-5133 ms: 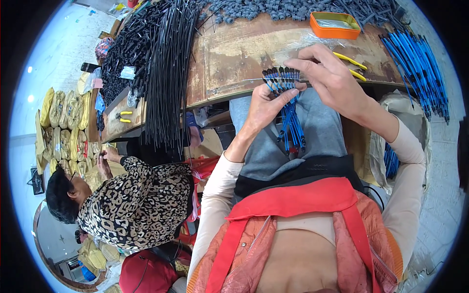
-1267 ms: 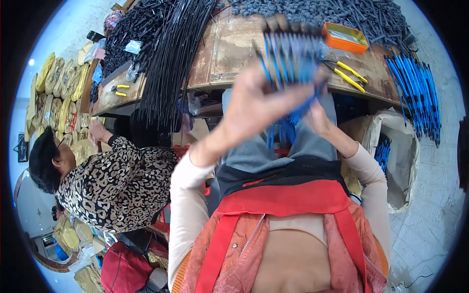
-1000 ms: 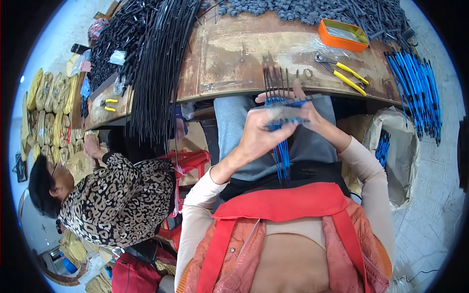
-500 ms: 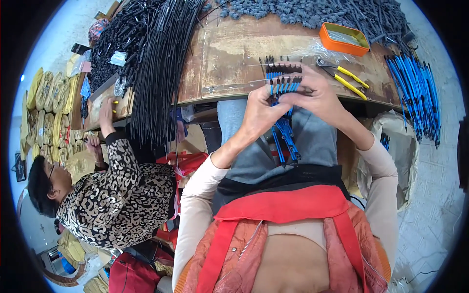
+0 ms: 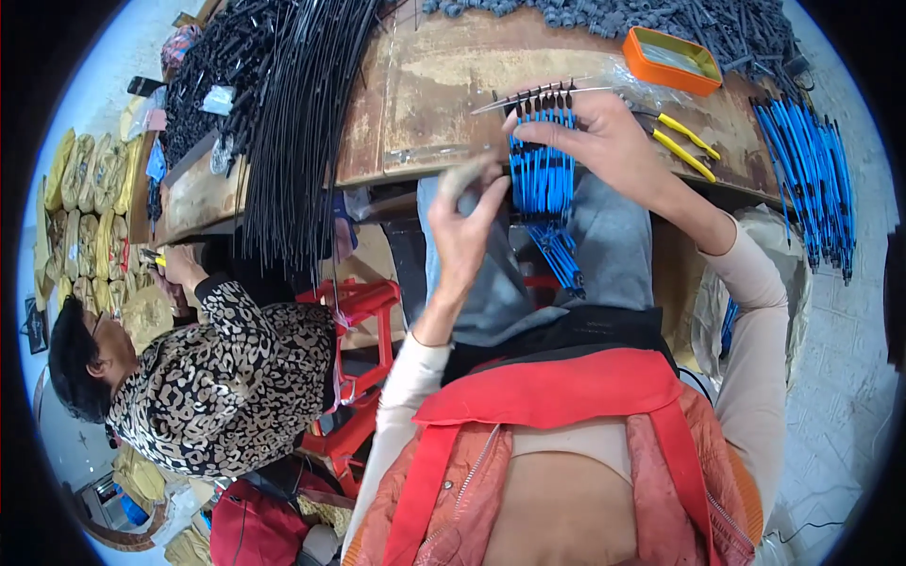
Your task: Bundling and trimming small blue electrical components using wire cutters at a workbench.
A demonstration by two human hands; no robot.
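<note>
My right hand (image 5: 618,146) grips a flat row of several blue rods (image 5: 543,174) with black tips, thumb across the front. A thin metal wire (image 5: 491,106) runs crosswise by the black tips. The rods hang over the table's near edge, above my lap. Below them dangle more blue rods (image 5: 557,257) with black ends, at a slant. To the left of the row is my left hand (image 5: 460,222), fingers curled and apart, partly smeared by motion; nothing shows in it. Yellow-handled pliers (image 5: 684,151) lie on the table beside my right hand.
An orange tray (image 5: 651,77) stands on the wooden table (image 5: 425,94). Grey fittings (image 5: 604,24) are heaped at the back, long black rods (image 5: 297,141) at left, blue rods (image 5: 812,179) at right. A co-worker (image 5: 226,368) sits at left holding yellow-handled pliers (image 5: 159,260).
My left hand has come away from the rods, down and to the left. The row now hangs full length from my right hand. The co-worker's hand has moved down off the table.
</note>
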